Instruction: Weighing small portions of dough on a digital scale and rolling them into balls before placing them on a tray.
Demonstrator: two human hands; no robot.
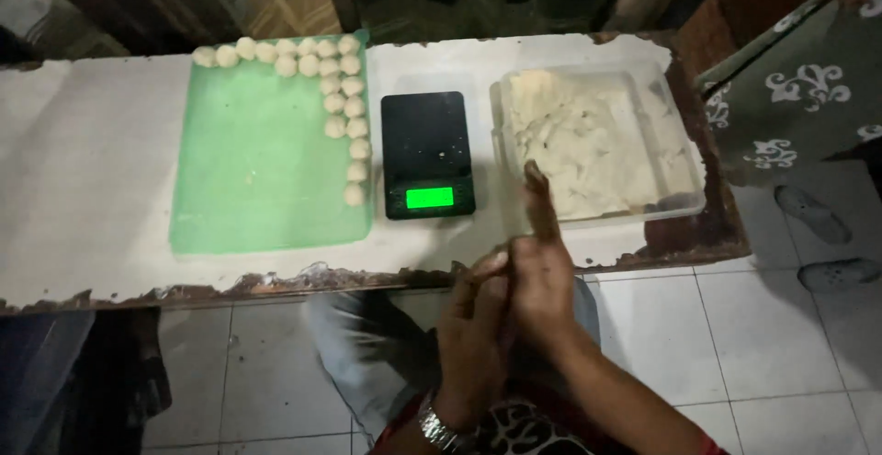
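A black digital scale [428, 153] with a lit green display stands mid-table on the worn white table [87, 179], just right of the green mat [262, 170]. Beyond the table's right end, a patterned grey cloth [808, 87] hangs above two grey shoes [813, 213] on white floor tiles [661, 335].

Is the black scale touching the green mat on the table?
Apart. The head view shows a narrow strip of white table between the right edge of the green mat and the left edge of the black scale.
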